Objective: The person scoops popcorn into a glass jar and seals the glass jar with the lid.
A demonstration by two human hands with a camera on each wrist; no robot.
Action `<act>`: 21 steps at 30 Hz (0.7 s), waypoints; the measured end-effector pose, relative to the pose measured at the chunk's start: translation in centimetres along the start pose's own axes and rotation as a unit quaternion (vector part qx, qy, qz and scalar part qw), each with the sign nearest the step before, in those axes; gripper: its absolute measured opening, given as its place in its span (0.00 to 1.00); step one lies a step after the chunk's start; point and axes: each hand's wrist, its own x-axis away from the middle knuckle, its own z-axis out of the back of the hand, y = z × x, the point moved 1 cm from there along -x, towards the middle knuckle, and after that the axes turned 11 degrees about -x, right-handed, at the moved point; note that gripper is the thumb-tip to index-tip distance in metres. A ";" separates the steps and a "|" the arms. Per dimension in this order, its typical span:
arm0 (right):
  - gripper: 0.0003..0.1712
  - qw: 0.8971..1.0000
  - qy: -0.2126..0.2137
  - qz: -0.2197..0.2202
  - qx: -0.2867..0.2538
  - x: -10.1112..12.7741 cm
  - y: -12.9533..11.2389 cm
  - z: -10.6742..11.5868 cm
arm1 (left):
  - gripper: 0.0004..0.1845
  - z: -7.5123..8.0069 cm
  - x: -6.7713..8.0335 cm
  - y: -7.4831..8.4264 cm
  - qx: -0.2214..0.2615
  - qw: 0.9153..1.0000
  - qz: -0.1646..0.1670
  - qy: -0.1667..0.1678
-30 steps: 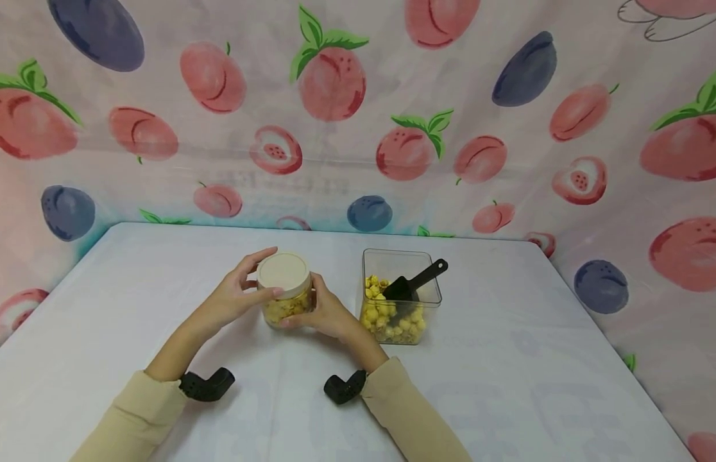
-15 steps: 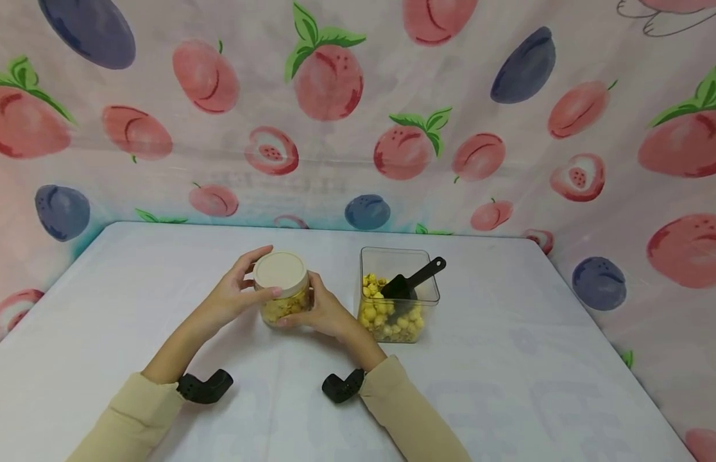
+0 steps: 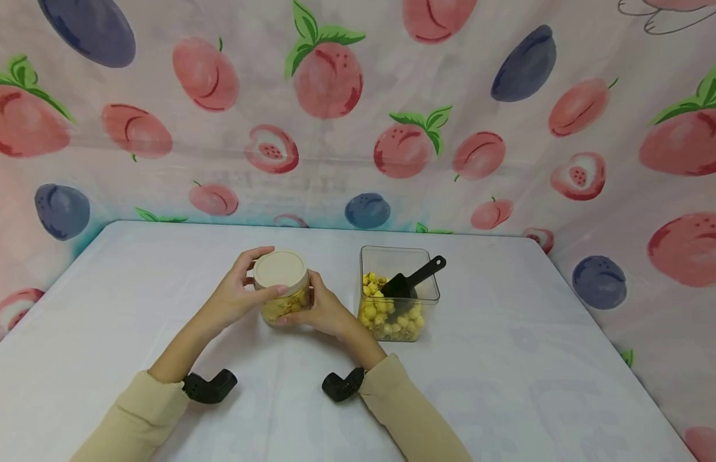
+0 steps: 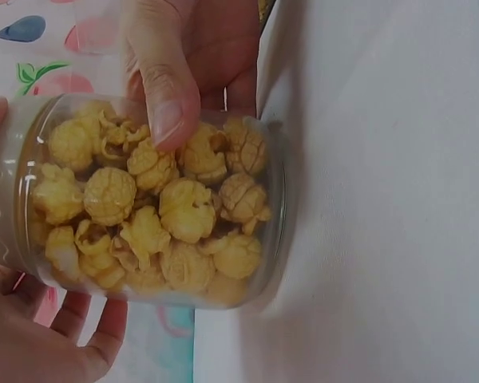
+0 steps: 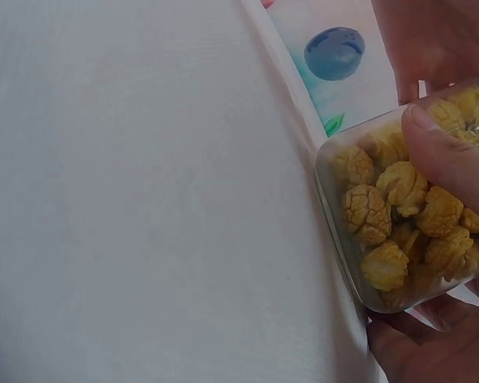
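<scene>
A clear jar of yellow popcorn (image 4: 164, 215) with a cream lid (image 3: 280, 272) stands upright on the white table, left of the middle in the head view. My left hand (image 3: 237, 292) grips the lid from the left, its thumb across the front of the rim and its fingers round the far side. Lower down, my right hand (image 3: 329, 311) holds the jar's body from the right, the thumb on the front wall. In the right wrist view that thumb (image 5: 455, 163) lies over the clear wall. The lid sits on the jar's mouth.
Right of the jar stands a clear square container (image 3: 430, 303) part filled with yellow popcorn. A black scoop (image 3: 421, 276) leans in it, handle over the right rim. Behind the white table (image 3: 508, 359) hangs a fruit-print cloth (image 3: 329, 160).
The left thumb has slid slightly to the right along the lid's rim, and the left forearm has shifted a little. The right hand keeps its hold on the jar.
</scene>
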 end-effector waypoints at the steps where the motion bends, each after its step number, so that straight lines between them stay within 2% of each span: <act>1: 0.53 1.000 0.000 0.000 -0.001 0.0 0.0 0.0 | 0.38 0.1 -0.1 -0.1 -0.002 1.000 -0.004 -0.003; 13: 0.54 1.000 0.001 -0.002 0.004 0.1 -0.2 0.1 | 0.37 1.0 -0.8 -1.3 0.017 0.996 -0.026 -0.080; 17: 0.53 1.000 -0.001 -0.005 0.004 0.1 -0.2 0.0 | 0.38 1.1 -0.5 -1.1 0.007 0.997 -0.018 -0.075; 21: 0.53 1.000 0.003 -0.007 0.010 0.1 -0.2 0.0 | 0.38 0.8 -0.1 -0.8 -0.013 0.999 -0.011 -0.039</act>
